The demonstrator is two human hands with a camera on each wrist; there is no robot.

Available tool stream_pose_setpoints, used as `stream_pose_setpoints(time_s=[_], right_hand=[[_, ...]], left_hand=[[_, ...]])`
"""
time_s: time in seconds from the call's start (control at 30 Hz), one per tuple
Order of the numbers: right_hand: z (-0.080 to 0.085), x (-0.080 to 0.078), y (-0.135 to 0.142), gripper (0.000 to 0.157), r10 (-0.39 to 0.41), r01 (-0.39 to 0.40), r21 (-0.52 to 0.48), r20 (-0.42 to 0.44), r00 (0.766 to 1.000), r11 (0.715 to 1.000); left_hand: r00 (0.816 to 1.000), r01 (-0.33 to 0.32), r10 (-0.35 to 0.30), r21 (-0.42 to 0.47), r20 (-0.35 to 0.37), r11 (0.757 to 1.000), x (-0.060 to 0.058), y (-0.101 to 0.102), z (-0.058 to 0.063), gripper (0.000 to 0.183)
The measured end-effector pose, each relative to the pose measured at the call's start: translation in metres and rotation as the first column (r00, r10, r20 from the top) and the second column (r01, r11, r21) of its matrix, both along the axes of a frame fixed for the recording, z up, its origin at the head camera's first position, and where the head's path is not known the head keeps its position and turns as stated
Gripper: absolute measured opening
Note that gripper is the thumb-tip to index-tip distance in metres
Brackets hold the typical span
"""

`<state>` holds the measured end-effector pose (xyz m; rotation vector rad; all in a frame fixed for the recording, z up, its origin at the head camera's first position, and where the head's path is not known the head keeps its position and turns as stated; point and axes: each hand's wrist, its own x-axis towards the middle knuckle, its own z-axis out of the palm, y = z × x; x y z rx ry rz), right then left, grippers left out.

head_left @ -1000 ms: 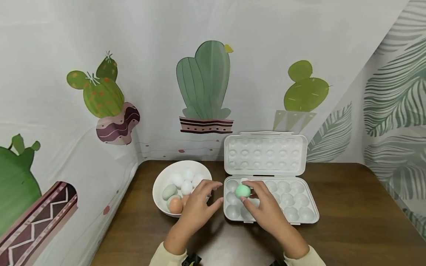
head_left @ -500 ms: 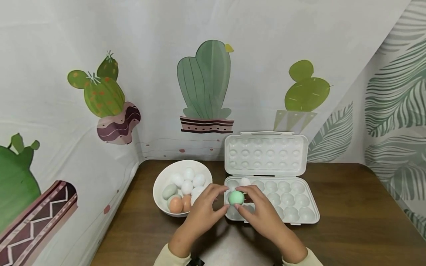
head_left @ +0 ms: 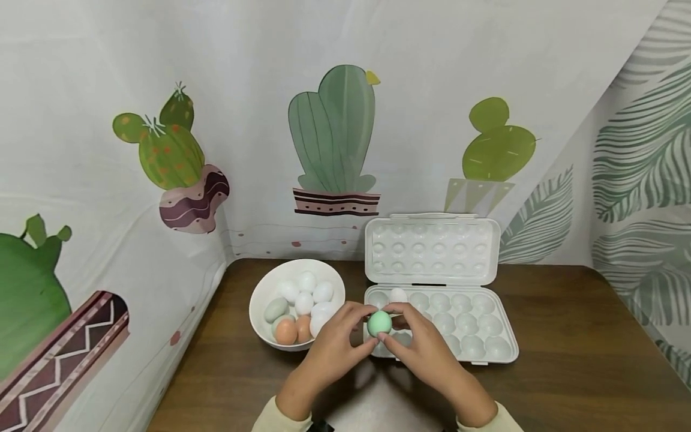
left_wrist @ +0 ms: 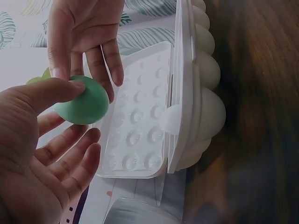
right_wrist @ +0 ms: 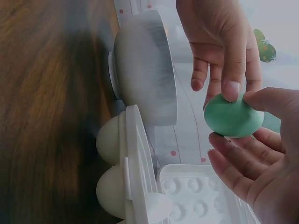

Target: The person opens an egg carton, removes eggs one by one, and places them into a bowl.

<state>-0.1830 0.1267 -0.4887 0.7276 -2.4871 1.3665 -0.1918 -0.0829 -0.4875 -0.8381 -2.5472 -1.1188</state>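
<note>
Both hands pinch one green egg (head_left: 379,323) between thumbs and fingers, over the left end of an egg carton (head_left: 507,354). My left hand (head_left: 337,342) holds its left side and my right hand (head_left: 418,339) its right side. In the left wrist view the left thumb lies on top of the green egg (left_wrist: 86,105), with the other hand's fingers behind it. The right wrist view shows both thumbs on the egg (right_wrist: 233,116), close together. A white egg (head_left: 398,295) sits in a back-row cup of the carton.
A white bowl (head_left: 259,288) left of the carton holds several white eggs, pale green eggs and orange-brown eggs (head_left: 285,331). The carton's lid (head_left: 432,249) stands raised against the cactus-print cloth (head_left: 421,120). Brown wooden table (head_left: 561,336) extends to the right.
The right hand has carried the green egg left and slightly towards the body. The left hand has come from beside the bowl to meet it and now pinches the egg too.
</note>
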Motion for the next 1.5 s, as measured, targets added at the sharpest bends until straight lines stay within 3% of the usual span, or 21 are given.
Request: stream_pose_setpoints(time_s=[0.4,0.6,0.8,1.3,1.5], right_hand=[[-0.004,0.0,-0.004,0.038,0.071,-0.075,-0.067,-0.055,0.996,0.995],[-0.002,0.002,-0.004,0.038,0.066,-0.069,-0.079,-0.041,0.997,0.994],[0.0,0.0,-0.005,0.034,0.072,-0.079,-0.074,-0.087,0.994,0.994],[-0.002,-0.014,0.005,0.043,-0.03,0.034,0.02,-0.139,0.99,0.999],[-0.005,-0.022,0.008,0.043,-0.076,0.082,0.031,-0.156,0.985,0.996]], left_hand=[[1.0,-0.006,0.006,-0.002,0.026,1.0,0.001,0.003,0.001,0.045],[0.999,-0.023,0.023,-0.012,0.045,1.0,0.001,0.002,0.003,0.044],[0.998,-0.041,0.041,-0.007,0.041,0.999,0.0,0.0,0.003,0.044],[0.991,-0.119,0.12,0.022,-0.061,0.993,-0.006,-0.011,0.008,0.05],[0.984,-0.172,0.173,0.026,-0.039,0.985,-0.009,-0.02,0.012,0.052]])
